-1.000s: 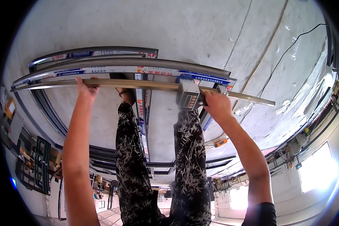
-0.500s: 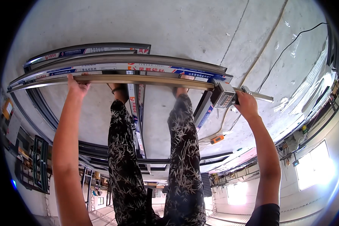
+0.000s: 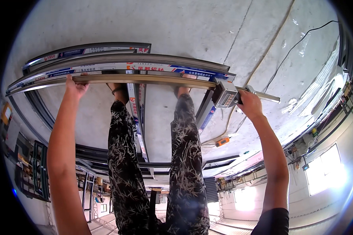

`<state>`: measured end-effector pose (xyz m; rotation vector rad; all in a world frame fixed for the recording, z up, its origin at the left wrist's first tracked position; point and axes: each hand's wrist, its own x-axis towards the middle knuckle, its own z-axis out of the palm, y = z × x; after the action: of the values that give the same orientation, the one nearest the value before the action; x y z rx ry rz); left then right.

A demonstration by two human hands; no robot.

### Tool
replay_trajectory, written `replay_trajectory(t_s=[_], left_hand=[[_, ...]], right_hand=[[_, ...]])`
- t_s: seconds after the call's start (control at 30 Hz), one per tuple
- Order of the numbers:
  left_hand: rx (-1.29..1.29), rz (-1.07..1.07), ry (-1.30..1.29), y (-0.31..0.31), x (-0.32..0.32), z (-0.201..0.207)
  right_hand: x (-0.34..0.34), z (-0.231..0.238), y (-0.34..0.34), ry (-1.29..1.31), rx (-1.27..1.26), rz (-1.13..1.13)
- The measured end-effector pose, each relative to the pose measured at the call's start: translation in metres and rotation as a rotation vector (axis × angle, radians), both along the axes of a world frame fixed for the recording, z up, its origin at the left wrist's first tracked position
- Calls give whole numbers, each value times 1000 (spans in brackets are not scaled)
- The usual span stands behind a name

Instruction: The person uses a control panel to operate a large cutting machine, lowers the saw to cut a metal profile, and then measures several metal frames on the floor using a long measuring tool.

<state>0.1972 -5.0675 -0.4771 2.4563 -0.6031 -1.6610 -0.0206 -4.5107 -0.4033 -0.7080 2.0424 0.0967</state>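
A long, bronze-coloured measuring bar (image 3: pixel 145 79) spans the view from left to right, with a boxy grey digital head (image 3: pixel 224 96) on its right part. Around the bar's left part my left hand (image 3: pixel 77 87) is closed, thumb up along it. My right hand (image 3: pixel 250 103) grips the bar just right of the head, its fingers partly hidden behind. Directly beyond the bar lies a dark metal window-type frame (image 3: pixel 176 59) with printed protective film. I cannot tell whether the bar touches the frame.
My feet stand within the frame, either side of a crossbar (image 3: pixel 134 105). An orange device (image 3: pixel 222 141) lies on the concrete floor (image 3: pixel 192 23) at the right. A black cable (image 3: pixel 288 60) and crumpled clear plastic (image 3: pixel 321 88) lie farther right. Shelving (image 3: pixel 39 170) stands at the left.
Both hands keep their grip on the measuring bar. The bar, hands and frame all appear slightly farther left and up in the picture, as the view has shifted.
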Motion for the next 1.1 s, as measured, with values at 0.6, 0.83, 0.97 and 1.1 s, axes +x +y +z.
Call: replay_trajectory(t_s=[0.6,0.83,0.97,1.1], left_hand=[[-7,-6,39,-6,9,-3],[-87,-363,-84,-16,50,10],[-215,-1417,-354,37,118,69],[348,-1852,-566,141,132,174]], right_hand=[[15,37,-15,229,-59,-84],[16,64,-19,226,-86,-120],[12,65,-14,257,-106,-111],[3,61,-8,240,-120,-142]])
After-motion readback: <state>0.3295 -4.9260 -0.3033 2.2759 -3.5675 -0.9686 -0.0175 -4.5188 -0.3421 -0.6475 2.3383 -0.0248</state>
